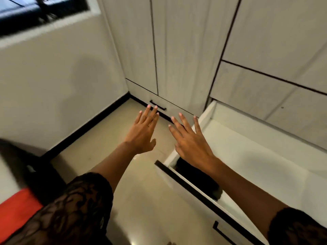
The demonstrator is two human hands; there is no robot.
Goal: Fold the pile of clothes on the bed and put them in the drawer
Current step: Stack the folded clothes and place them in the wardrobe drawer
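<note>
The white drawer (pixel 265 156) stands pulled out on the right, at the foot of a pale wardrobe (pixel 177 50). A dark garment (pixel 200 181) lies inside it, tucked into the near left corner against the drawer front; it is too dark to tell what kind of clothing it is or how it is folded. The rest of the drawer's floor is bare white. A black handle (pixel 219 230) sits on the outside of the drawer front.

The right hand (pixel 192 144) hangs over the drawer's left side wall, just above the garment, palm down, fingers straight and spread, holding nothing. The left hand (pixel 143 133) is beside it to the left, over the beige floor (pixel 141 200), also flat with its fingers extended and empty. Both arms wear black lace sleeves (pixel 79 209).

Beyond the left hand's fingertips, a closed lower drawer carries a black bar handle (pixel 158 105). A cream wall (pixel 53 85) with a dark skirting runs along the left, with a window (pixel 35 11) at the far left. Red fabric (pixel 16 213) shows at the near left edge.
</note>
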